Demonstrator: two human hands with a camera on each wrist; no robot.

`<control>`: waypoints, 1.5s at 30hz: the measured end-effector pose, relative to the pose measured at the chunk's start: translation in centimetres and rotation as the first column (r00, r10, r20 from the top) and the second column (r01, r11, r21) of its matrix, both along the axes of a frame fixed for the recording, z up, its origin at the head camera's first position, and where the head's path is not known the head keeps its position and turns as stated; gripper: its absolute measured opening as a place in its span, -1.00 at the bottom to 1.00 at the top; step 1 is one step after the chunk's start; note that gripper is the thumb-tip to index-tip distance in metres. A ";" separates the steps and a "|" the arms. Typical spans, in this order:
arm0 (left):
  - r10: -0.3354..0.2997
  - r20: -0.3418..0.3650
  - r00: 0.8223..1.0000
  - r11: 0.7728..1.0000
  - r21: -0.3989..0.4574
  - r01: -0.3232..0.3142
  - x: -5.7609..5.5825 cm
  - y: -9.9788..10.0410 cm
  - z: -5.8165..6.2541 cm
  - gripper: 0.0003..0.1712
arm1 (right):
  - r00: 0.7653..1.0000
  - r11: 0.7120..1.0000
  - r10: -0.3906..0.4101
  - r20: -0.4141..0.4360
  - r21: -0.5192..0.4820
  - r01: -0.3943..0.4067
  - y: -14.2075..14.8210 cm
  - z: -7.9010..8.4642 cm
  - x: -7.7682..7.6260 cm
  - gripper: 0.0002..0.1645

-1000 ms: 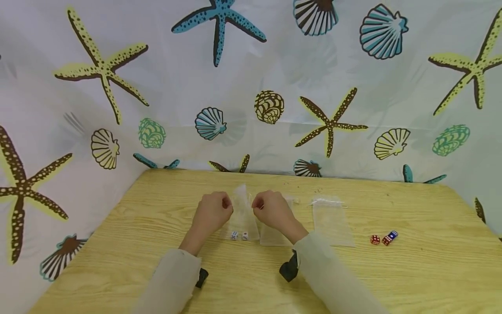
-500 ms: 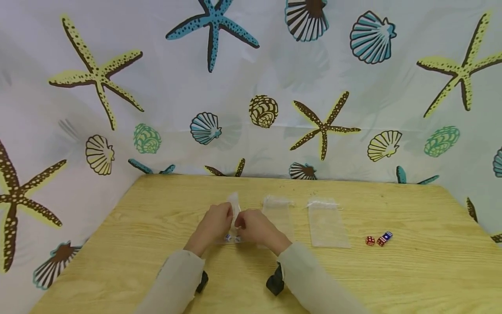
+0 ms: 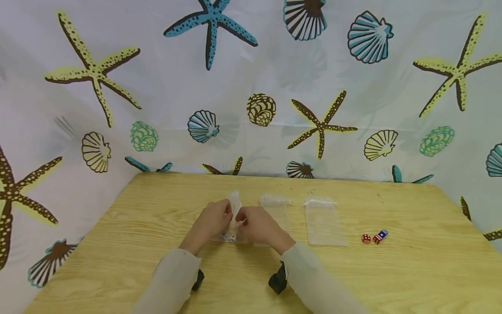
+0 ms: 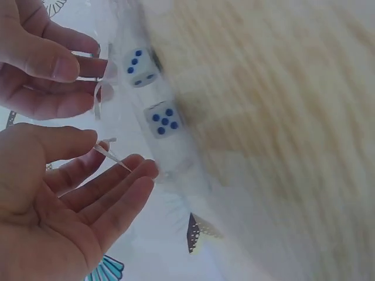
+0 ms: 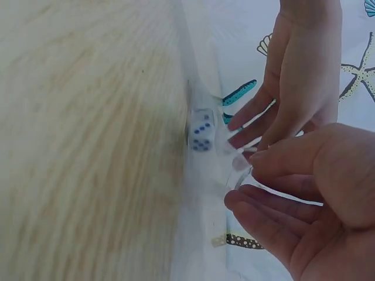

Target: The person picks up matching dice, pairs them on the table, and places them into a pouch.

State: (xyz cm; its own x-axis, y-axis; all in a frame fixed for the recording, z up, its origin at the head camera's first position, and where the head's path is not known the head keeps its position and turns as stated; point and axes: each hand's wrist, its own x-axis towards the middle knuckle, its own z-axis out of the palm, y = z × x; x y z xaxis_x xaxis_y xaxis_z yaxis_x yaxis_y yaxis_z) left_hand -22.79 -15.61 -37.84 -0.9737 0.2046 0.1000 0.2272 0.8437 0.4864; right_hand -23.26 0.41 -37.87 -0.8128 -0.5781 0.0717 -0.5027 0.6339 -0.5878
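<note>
A clear drawstring bag (image 3: 234, 198) lies at the centre of the table, between the hands. Inside its near end sit two white dice with blue dots, one die (image 4: 139, 67) beside the other die (image 4: 164, 120). My left hand (image 3: 215, 220) pinches a thin white drawstring (image 4: 111, 154) between thumb and fingers. From the other side, my right hand (image 3: 256, 224) pinches a string loop (image 5: 239, 178) of the same bag, thumb against fingers. The hands are close together over the bag and hide much of its middle.
To the right lie two more clear bags, a nearer bag (image 3: 279, 213) partly behind the right hand and a farther bag (image 3: 324, 222). Further right on the wooden table (image 3: 408, 270) are a red die (image 3: 365, 238), another red die (image 3: 377, 239) and a blue die (image 3: 383, 233). A patterned cloth (image 3: 251, 144) stands behind.
Both hands have come closer together and nearer to me over the bag, and its upper part looks narrower. The head view has shifted slightly. The other bags and coloured dice lie as before.
</note>
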 end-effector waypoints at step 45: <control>-0.333 0.066 0.941 0.896 -0.291 0.337 0.4 7.5 -1.0 -0.89 | 0.918 0.900 -0.360 -0.164 0.198 0.389 24.6 1.1 3.3 -0.79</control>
